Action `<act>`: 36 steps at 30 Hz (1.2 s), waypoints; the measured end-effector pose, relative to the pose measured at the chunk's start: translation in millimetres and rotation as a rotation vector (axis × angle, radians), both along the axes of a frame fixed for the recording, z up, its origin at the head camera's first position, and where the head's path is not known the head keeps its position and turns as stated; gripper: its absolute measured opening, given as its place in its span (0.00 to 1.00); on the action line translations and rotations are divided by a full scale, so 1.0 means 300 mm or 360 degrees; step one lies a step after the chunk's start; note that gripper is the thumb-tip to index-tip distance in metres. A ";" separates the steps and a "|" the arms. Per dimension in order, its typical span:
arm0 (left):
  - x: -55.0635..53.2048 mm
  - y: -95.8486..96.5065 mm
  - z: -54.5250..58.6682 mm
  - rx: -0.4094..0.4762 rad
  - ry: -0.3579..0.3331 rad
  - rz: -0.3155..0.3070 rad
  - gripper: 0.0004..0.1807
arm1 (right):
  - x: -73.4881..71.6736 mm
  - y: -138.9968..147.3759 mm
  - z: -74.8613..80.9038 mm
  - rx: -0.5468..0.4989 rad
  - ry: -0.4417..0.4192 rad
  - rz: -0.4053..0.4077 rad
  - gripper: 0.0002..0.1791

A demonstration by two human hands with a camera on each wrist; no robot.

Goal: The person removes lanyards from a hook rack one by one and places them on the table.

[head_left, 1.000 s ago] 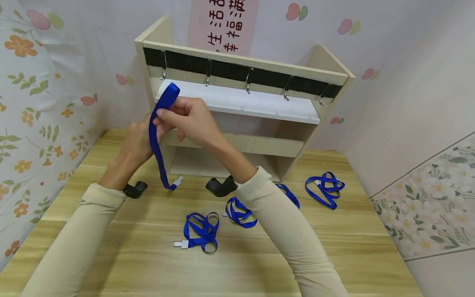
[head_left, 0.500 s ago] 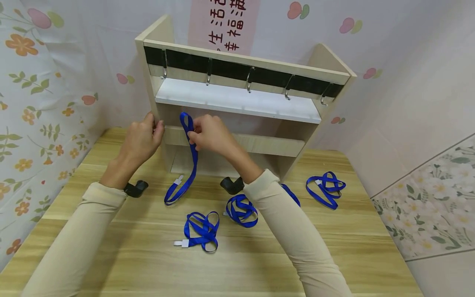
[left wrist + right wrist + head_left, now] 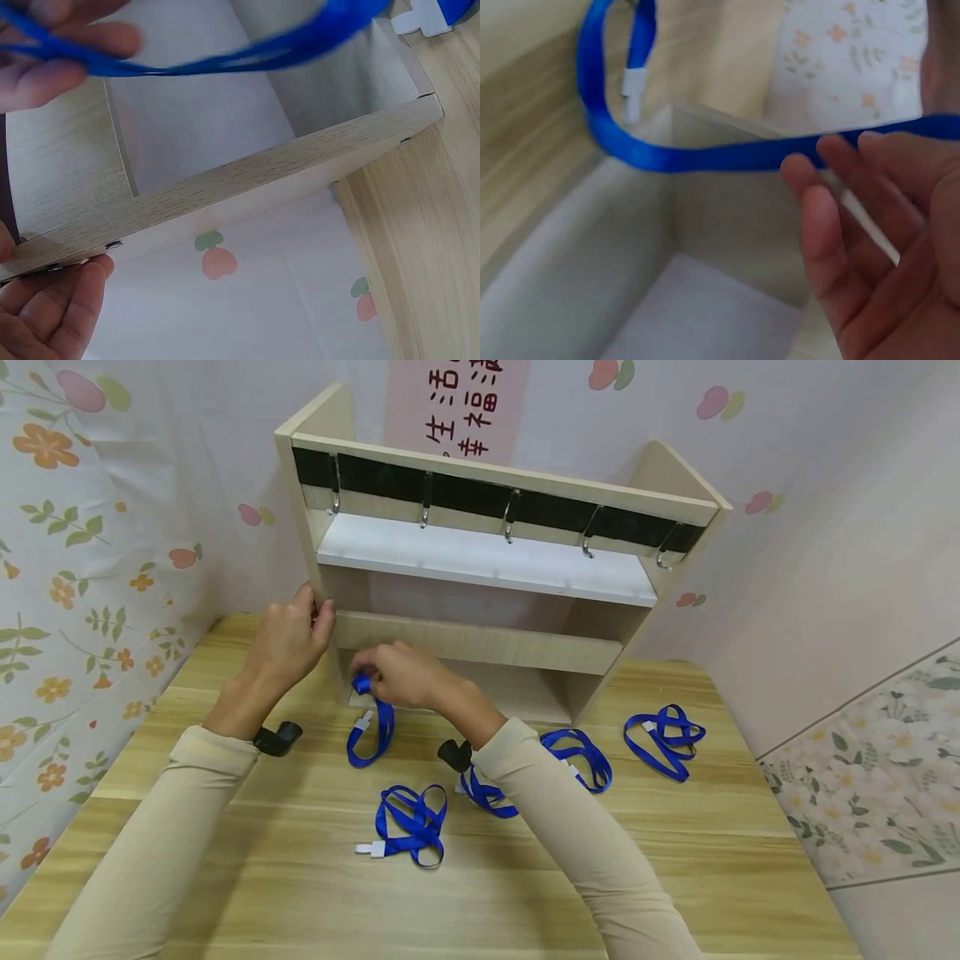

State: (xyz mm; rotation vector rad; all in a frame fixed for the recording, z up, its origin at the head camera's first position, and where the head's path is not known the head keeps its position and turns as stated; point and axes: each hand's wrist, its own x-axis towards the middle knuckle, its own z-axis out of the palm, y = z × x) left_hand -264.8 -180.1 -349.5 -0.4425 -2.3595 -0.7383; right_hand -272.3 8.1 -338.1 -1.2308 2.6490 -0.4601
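Observation:
My left hand [image 3: 283,647] grips the left side panel of a pale wooden rack [image 3: 480,642]; in the left wrist view its fingertips [image 3: 94,281] press the panel's outer face. With thumb and fingers my right hand [image 3: 408,675] pinches a blue lanyard [image 3: 386,727] low in front of the rack's bottom left corner. Part of the strap bunches at the fingers, and the rest hangs in a loop toward the table. Its white clip [image 3: 363,720] dangles beside that loop. In the right wrist view the strap [image 3: 705,159] runs taut across the fingertips.
Several metal hooks [image 3: 508,517] line the black strip along the rack's top, above a white shelf [image 3: 480,553]. Several more blue lanyards lie coiled on the wooden table, one in front [image 3: 411,822] and one at far right [image 3: 664,742]. Patterned walls stand behind and beside.
My right hand has brought the lanyard down from near the leftmost hook to the rack's lower part. The strap's upper loop is now bunched at the fingers. The left hand stays at the side panel.

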 end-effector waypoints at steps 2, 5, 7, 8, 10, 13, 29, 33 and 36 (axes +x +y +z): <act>-0.001 0.000 0.001 -0.0005 -0.0001 0.0000 0.12 | 0.004 -0.009 -0.023 0.0014 -0.0064 0.0093 0.18; -0.004 -0.002 0.001 -0.0010 -0.0009 0.0000 0.13 | 0.013 -0.019 -0.051 0.0031 -0.0210 0.0180 0.19; -0.005 -0.002 0.000 -0.0009 -0.0016 0.0003 0.13 | 0.020 -0.023 -0.067 0.0052 -0.0315 0.0194 0.20; -0.005 -0.002 0.001 -0.0007 -0.0021 0.0003 0.14 | 0.023 -0.024 -0.075 0.0066 -0.0369 0.0192 0.21; -0.005 -0.003 0.001 -0.0005 -0.0026 0.0006 0.14 | 0.028 -0.026 -0.089 0.0089 -0.0403 0.0182 0.20; -0.004 -0.002 0.003 -0.0008 -0.0026 0.0008 0.14 | 0.032 -0.031 -0.106 0.0090 -0.0367 0.0220 0.18; -0.003 0.004 0.007 -0.0001 0.0012 0.0026 0.12 | 0.044 -0.007 -0.170 0.0335 0.0012 0.0317 0.12; -0.003 0.004 0.004 -0.0010 0.0005 0.0025 0.12 | 0.048 0.003 -0.186 0.0403 0.0229 0.0287 0.11; -0.003 0.003 0.003 -0.0011 -0.0006 0.0032 0.13 | 0.047 0.005 -0.195 0.0437 0.0369 0.0261 0.10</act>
